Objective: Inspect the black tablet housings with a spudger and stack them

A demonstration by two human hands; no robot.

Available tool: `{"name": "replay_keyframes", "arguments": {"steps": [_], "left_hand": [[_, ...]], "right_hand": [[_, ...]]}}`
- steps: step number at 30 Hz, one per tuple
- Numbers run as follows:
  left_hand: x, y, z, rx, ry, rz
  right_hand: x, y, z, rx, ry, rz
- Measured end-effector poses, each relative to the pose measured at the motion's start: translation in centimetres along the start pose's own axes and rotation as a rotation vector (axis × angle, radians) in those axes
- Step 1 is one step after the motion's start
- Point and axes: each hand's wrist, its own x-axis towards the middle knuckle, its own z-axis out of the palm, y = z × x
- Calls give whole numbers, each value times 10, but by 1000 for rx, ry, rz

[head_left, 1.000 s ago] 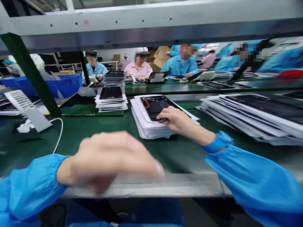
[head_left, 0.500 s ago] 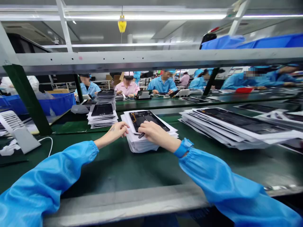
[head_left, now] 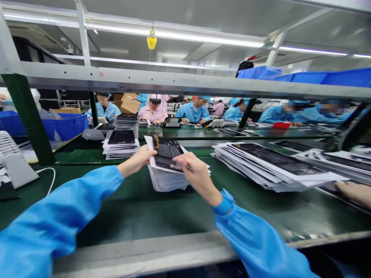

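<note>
A black tablet part [head_left: 168, 151] with an orange flex strip lies on a white sheet, tilted up at its left side over a stack of white sheets [head_left: 166, 179]. My left hand [head_left: 142, 157] is closed on the left edge of the part and its sheet. At the right of the part, my right hand [head_left: 197, 170] has its fingers curled over the near right corner. Whatever those fingers hold is too small to make out.
A taller stack [head_left: 121, 144] stands behind on the left, and a wide stack [head_left: 272, 166] on the right. Another person's hand [head_left: 355, 192] reaches in at the far right. A white stand [head_left: 17, 162] and cable are at the left.
My left hand has moved onto the left edge of the part, which has tilted up. My right hand has shifted right and down. Another person's hand has appeared at the far right.
</note>
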Motion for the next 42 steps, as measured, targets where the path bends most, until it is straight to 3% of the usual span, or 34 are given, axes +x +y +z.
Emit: {"name": "replay_keyframes", "arguments": {"steps": [3, 6, 8, 10, 13, 16, 18, 21, 24, 26, 35, 39, 42], "left_hand": [[-74, -1, -44, -32, 17, -2], [-147, -15, -79, -38, 86, -120], [-179, -32, -85, -40, 107, -212], [-196, -51, -80, -2, 136, -241], [-202, -79, -79, 151, 129, -198], [-208, -95, -97, 424, -8, -177], [-217, -96, -108, 729, -27, -76], [-232, -93, -110, 1076, 37, 166], [-246, -96, -100, 1010, -1, 349], [-252, -102, -94, 907, -37, 399], [-249, -115, -81, 968, -40, 406], [-249, -117, -77, 945, -13, 467], [-252, -114, -73, 861, 41, 416]], "right_hand": [[-41, -31, -33, 62, 131, 119], [-74, -64, -50, 281, 114, 246], [-83, -86, -45, 449, 99, 278], [-83, -107, -29, 571, 65, 270], [-79, -139, 1, 665, -66, 243], [-82, -165, 29, 650, -207, 198], [-88, -177, 43, 588, -241, 157], [-100, -188, 56, 523, -252, 114], [-106, -192, 62, 521, -282, 85], [-107, -193, 64, 505, -299, 75], [-111, -196, 71, 458, -266, 54], [-109, -193, 62, 519, -309, 148], [-106, -190, 56, 548, -314, 238]]}}
